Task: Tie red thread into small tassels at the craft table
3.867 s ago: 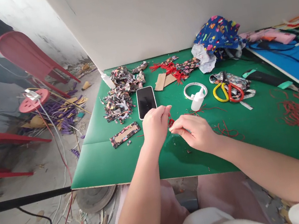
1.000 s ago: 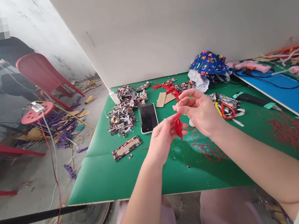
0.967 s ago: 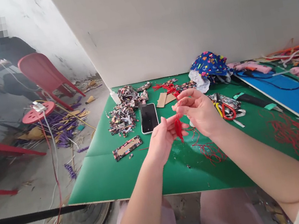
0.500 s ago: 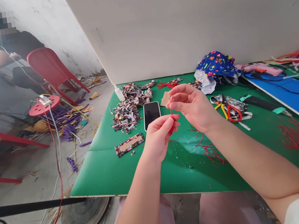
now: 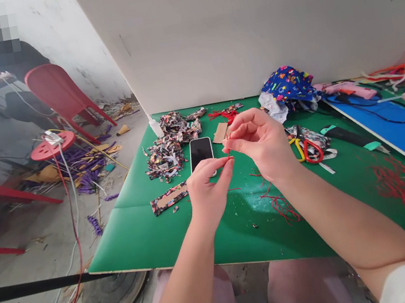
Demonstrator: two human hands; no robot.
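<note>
Hazy glare at far left, bright sheen and soft shadow on green tabletop [image 5: 139, 239].

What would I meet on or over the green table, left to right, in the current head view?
Floral-edged strip → phone → cardboard → right hand → scissors → cutter. The left hand overlaps its neighbours, so it is left out.
</note>
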